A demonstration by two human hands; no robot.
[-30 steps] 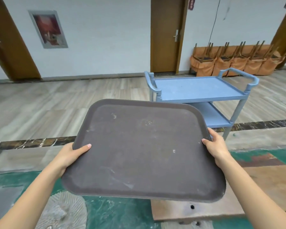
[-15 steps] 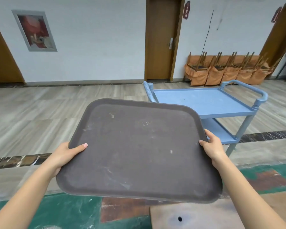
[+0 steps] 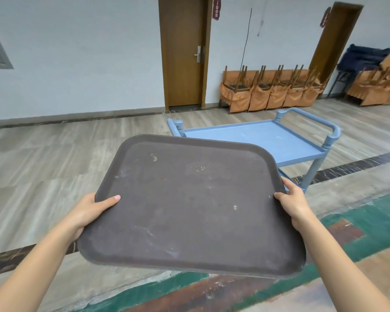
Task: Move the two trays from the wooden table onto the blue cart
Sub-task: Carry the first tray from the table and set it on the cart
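Wooden door [image 3: 183, 52] shut; orange-covered chairs [image 3: 270, 91] stacked along white wall [image 3: 88, 52].

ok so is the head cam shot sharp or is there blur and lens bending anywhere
Head view: the tray and both hands, left and right, are fairly sharp; the stacked chairs at the far right edge smear. Wide-angle bending tilts the door and curves the floor lines. Light is soft and even, with no glare on the blue cart.

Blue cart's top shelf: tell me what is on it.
The visible part of the blue plastic cart shelf is bare. Its near left corner is hidden behind the dark brown rectangular tray, so that part cannot be checked.
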